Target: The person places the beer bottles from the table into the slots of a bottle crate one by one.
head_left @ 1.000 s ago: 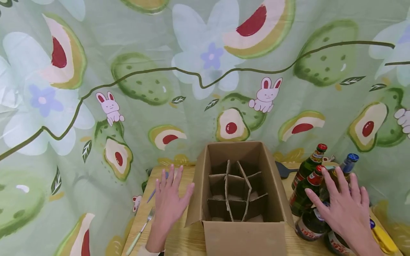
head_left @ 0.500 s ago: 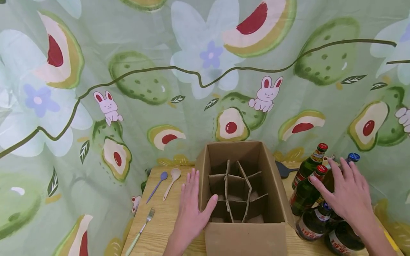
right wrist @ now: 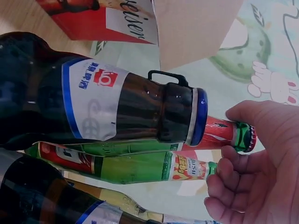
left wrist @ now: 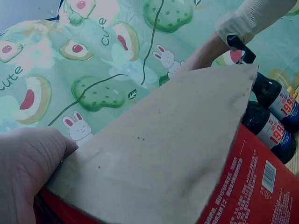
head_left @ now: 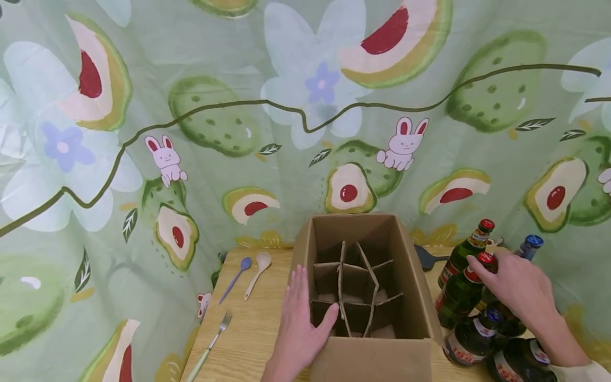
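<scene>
A brown cardboard box [head_left: 369,361] stands open-topped, with crossed cardboard dividers [head_left: 355,281] inside. My left hand [head_left: 300,321] rests along its left edge, fingers straight, thumb over the rim. In the left wrist view, a plain box flap [left wrist: 159,140] fills the middle beside that hand [left wrist: 28,163]. Right of the box, my right hand [head_left: 520,281] grips the neck of a red-capped green beer bottle [head_left: 455,297]. In the right wrist view, thumb and curled fingers flank the neck; a dark blue-capped bottle [right wrist: 140,107] partly covers the bottle's body.
Another green bottle [head_left: 465,252], a blue-capped bottle [head_left: 530,246] and dark labelled bottles [head_left: 470,339] crowd around the right hand. A black spatula [head_left: 427,257] lies behind. Left on the table are a blue spoon [head_left: 245,263], a beige spoon [head_left: 262,260] and a fork [head_left: 217,334].
My left hand has moved right onto the box's left edge. My right hand, spread above the bottles before, has come down and closed around the front green bottle's neck.
</scene>
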Available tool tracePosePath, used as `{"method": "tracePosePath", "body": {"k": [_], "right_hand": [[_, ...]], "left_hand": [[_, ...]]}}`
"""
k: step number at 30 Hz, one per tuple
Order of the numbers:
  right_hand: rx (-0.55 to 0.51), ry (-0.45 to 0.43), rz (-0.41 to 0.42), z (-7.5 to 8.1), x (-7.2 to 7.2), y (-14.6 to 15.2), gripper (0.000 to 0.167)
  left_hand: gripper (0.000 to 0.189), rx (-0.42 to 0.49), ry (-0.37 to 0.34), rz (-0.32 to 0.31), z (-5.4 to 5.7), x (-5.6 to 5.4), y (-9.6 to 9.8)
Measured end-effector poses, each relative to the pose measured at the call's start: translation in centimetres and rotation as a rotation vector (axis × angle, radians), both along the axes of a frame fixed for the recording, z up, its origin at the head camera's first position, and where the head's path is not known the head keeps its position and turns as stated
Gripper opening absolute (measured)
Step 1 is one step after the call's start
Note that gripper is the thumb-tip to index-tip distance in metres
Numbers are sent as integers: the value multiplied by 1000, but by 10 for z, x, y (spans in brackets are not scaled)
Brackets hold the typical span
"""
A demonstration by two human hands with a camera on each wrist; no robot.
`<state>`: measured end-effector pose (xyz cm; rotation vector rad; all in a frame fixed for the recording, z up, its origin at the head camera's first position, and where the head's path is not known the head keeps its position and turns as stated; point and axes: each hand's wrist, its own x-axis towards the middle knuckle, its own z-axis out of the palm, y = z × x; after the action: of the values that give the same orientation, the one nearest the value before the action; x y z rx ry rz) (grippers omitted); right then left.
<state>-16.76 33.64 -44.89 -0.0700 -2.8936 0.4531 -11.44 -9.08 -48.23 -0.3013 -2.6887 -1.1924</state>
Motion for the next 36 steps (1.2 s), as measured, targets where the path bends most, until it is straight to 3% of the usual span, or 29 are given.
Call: {"method": "tracePosePath", "body": {"k": [10,21,27,31,36], "right_hand": [[-64,-68,24,-10,-6,7,58],[-182,-47,50,-23,-12,10,56],[-203,-41,44,-28,-14,8,52],[-269,-19,49,-34,-14,4,47],[-414,-74,34,-38,-13,-1,55]], "left_hand": [[97,-54,-48,-4,-2,2,1],[97,-60,-26,7,-4,1,0],[99,-55,-54,13,-2,1,-1],[98,-54,-67,13,0,-1,-1],[97,-58,-71,13,-1,-2,-2]]}}
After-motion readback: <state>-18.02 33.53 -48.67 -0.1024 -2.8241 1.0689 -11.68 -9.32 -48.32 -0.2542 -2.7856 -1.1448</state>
